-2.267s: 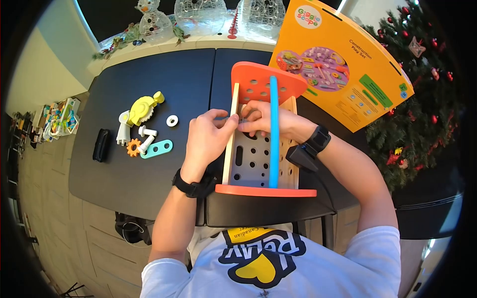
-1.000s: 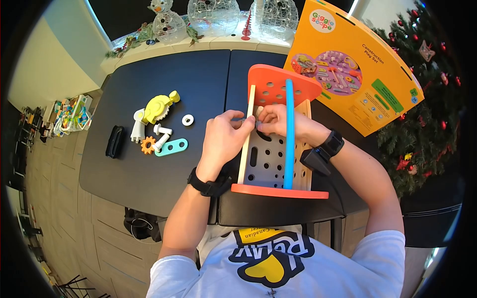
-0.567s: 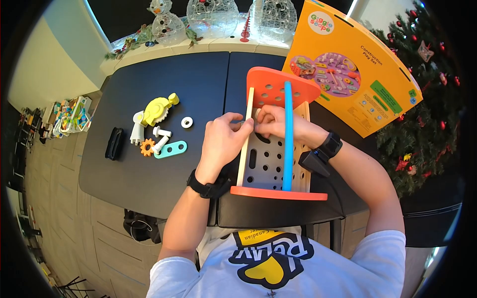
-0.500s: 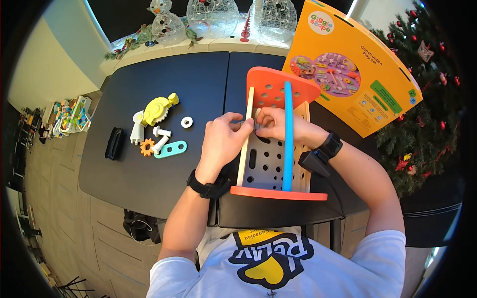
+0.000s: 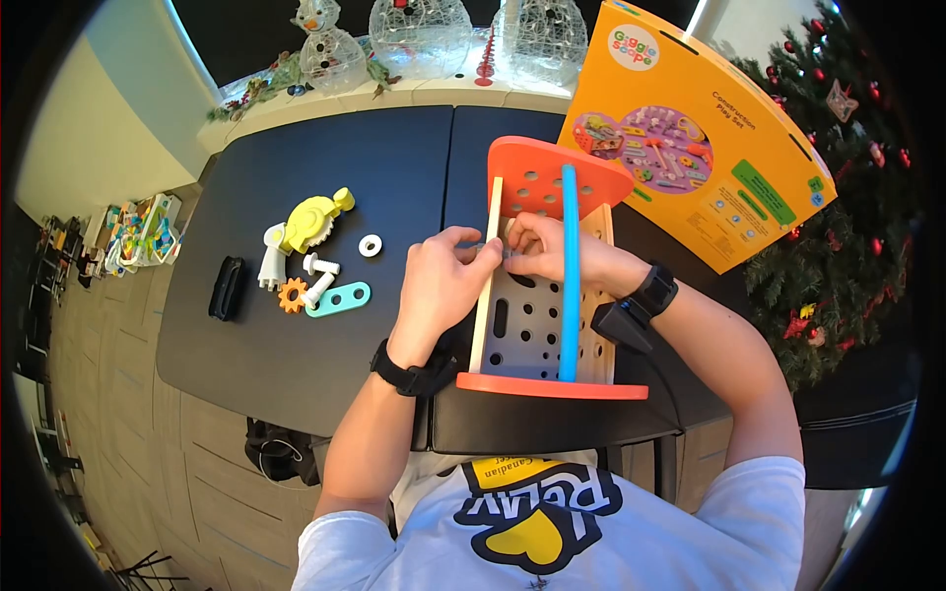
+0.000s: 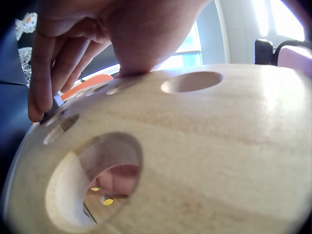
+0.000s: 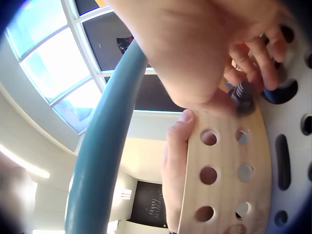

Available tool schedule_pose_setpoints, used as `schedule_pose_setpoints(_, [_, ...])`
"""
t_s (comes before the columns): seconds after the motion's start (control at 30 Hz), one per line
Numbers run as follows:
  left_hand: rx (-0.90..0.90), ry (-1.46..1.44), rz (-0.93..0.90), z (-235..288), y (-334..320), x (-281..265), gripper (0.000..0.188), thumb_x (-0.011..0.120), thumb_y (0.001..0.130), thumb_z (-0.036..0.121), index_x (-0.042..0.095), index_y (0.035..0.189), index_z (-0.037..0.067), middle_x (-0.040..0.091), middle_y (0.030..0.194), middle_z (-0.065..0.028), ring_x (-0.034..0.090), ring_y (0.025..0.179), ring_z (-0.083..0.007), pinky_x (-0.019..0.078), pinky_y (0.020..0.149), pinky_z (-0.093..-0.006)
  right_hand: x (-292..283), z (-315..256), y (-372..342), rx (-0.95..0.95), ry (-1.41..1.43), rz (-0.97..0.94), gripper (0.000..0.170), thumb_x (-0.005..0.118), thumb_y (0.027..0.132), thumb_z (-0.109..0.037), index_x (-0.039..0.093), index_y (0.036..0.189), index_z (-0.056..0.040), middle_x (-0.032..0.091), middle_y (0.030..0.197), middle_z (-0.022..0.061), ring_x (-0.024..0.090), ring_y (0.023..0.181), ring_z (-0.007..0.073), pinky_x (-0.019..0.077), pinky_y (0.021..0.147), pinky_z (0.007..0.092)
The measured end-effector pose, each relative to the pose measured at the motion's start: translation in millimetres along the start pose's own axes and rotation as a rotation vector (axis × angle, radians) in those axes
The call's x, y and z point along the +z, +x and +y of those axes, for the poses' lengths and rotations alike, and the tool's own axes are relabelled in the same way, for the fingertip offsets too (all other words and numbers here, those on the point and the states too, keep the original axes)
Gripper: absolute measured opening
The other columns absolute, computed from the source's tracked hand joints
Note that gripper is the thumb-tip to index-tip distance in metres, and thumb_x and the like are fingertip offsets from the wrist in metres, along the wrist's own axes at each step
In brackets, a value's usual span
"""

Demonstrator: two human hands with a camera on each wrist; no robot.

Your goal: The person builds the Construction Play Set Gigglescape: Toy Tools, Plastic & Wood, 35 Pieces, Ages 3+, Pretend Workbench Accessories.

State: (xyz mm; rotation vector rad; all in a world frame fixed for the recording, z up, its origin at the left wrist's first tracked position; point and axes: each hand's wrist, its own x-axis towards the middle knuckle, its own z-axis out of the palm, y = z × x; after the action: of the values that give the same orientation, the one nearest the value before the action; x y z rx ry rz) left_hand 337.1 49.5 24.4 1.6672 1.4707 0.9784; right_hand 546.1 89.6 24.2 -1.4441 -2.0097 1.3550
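Observation:
A toy toolbox stands on the table, with orange end panels [image 5: 552, 387], a blue bar handle [image 5: 571, 305] and pale wooden sides with holes. My left hand [image 5: 434, 281] grips the left wooden side [image 7: 224, 161] from outside; its thumb lies over the top edge and its fingertips hold a grey bolt [image 6: 53, 107], mostly hidden. Inside the box, under the blue bar, my right hand [image 5: 567, 251] pinches a dark grey nut [image 7: 243, 105] against that side. Threads of the bolt stick up beside the right fingers [image 7: 263, 63] in the right wrist view.
On the table [image 5: 296, 364] at left lie a yellow toy saw [image 5: 310, 223] with a white handle, white bolts [image 5: 320, 264], a white ring [image 5: 371, 245], an orange gear [image 5: 292, 295], a teal strip [image 5: 345, 297] and a black case [image 5: 227, 288]. A yellow box [image 5: 709, 148] stands behind right.
The head view has shifted, so the table and toolbox appear farther right than at first. My right fingers change their bend slightly at the nut; my left hand keeps its place on the wooden side.

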Motion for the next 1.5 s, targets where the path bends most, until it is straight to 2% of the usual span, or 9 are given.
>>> schedule_pose_setpoints(0.03, [0.0, 0.006, 0.004, 1.3, -0.5, 0.0, 0.051, 0.071, 0.093, 0.037, 0.072, 0.117, -0.009, 0.078, 0.088, -0.0235, 0.078, 0.08, -0.0241, 0.0584, 0.073, -0.0329, 0.3, 1.1, -2.8, -0.099, -0.06, 0.015, 0.032, 0.061, 0.105, -0.031, 0.063, 0.111, 0.0003, 0.067, 0.09, 0.0061, 0.064, 0.082, 0.014, 0.052, 0.076, 0.0298])
schedule_pose_setpoints(0.13, [0.004, 0.01, 0.01, 1.2, -0.7, 0.3, 0.051, 0.071, 0.093, 0.037, 0.072, 0.117, -0.009, 0.078, 0.088, -0.0235, 0.078, 0.08, -0.0239, 0.0585, 0.074, -0.0329, -1.7, 4.2, 0.3, -0.063, 0.005, -0.037, 0.03, 0.064, 0.105, -0.028, 0.063, 0.111, 0.001, 0.067, 0.092, 0.0063, 0.065, 0.084, 0.0141, 0.0529, 0.077, 0.0302])
schedule_pose_setpoints(0.43, [-0.011, 0.006, -0.002, 2.1, -0.6, 0.0, 0.051, 0.071, 0.093, 0.037, 0.072, 0.117, -0.008, 0.078, 0.088, -0.0238, 0.078, 0.08, -0.0247, 0.0586, 0.074, -0.0329, -2.6, -6.5, 6.6, 0.257, 0.112, -0.075, 0.029, 0.061, 0.106, -0.029, 0.064, 0.11, 0.0003, 0.066, 0.091, 0.0058, 0.065, 0.083, 0.0137, 0.0526, 0.076, 0.0294])
schedule_pose_setpoints(0.63, [0.002, 0.021, 0.004, 1.3, 0.2, 0.1, 0.051, 0.071, 0.093, 0.036, 0.072, 0.117, -0.009, 0.078, 0.088, -0.0241, 0.078, 0.08, -0.0248, 0.0586, 0.074, -0.0329, 0.3, 3.4, -0.4, -0.108, -0.019, -0.008, 0.029, 0.065, 0.104, -0.027, 0.064, 0.111, 0.001, 0.066, 0.093, 0.0057, 0.064, 0.082, 0.0132, 0.0511, 0.074, 0.0292])
schedule_pose_setpoints(0.73, [-0.001, 0.016, 0.003, 1.5, -0.5, 0.1, 0.051, 0.071, 0.093, 0.036, 0.072, 0.117, -0.009, 0.078, 0.088, -0.0241, 0.078, 0.08, -0.0249, 0.0586, 0.074, -0.033, -5.9, -0.6, 3.3, 0.065, -0.006, -0.123, 0.033, 0.067, 0.103, -0.03, 0.064, 0.114, 0.0008, 0.066, 0.095, 0.0056, 0.064, 0.084, 0.0133, 0.0513, 0.074, 0.0295])
schedule_pose_setpoints(0.93, [0.0, 0.01, 0.002, 3.4, -0.9, -0.5, 0.05, 0.071, 0.093, 0.035, 0.072, 0.116, -0.009, 0.078, 0.089, -0.0239, 0.078, 0.08, -0.0248, 0.0585, 0.074, -0.0329, -3.9, -15.8, 3.9, 0.289, 0.117, -0.059, 0.031, 0.063, 0.106, -0.03, 0.064, 0.116, 0.0002, 0.066, 0.094, 0.0052, 0.064, 0.083, 0.0127, 0.0511, 0.073, 0.0287])
schedule_pose_setpoints(1.13, [0.003, 0.02, 0.001, 1.4, -0.1, 0.3, 0.05, 0.071, 0.093, 0.036, 0.072, 0.116, -0.009, 0.078, 0.088, -0.0236, 0.078, 0.079, -0.0246, 0.0584, 0.074, -0.0328, -1.5, 1.2, 1.4, -0.016, 0.027, -0.111, 0.03, 0.058, 0.108, -0.03, 0.064, 0.116, -0.0013, 0.067, 0.095, 0.0048, 0.064, 0.083, 0.0136, 0.0515, 0.073, 0.0299])
schedule_pose_setpoints(1.43, [-0.003, 0.0, 0.008, 2.8, -1.2, 0.4, 0.051, 0.071, 0.093, 0.036, 0.072, 0.116, -0.009, 0.078, 0.087, -0.023, 0.077, 0.078, -0.0235, 0.0579, 0.073, -0.0326, -2.5, -15.0, 0.4, 0.267, 0.121, -0.092, 0.041, 0.057, 0.107, -0.039, 0.061, 0.119, -0.0002, 0.066, 0.087, 0.0047, 0.063, 0.075, 0.0135, 0.0528, 0.068, 0.0287])
schedule_pose_setpoints(1.5, [-0.006, -0.005, 0.006, 2.6, -1.3, 0.2, 0.051, 0.071, 0.093, 0.036, 0.072, 0.116, -0.009, 0.078, 0.088, -0.0232, 0.077, 0.079, -0.0233, 0.0579, 0.073, -0.0325, -0.6, -17.9, -4.1, 0.173, 0.072, -0.071, 0.044, 0.055, 0.108, -0.041, 0.06, 0.122, 0.0005, 0.066, 0.087, 0.0053, 0.064, 0.074, 0.0142, 0.0532, 0.067, 0.0294])
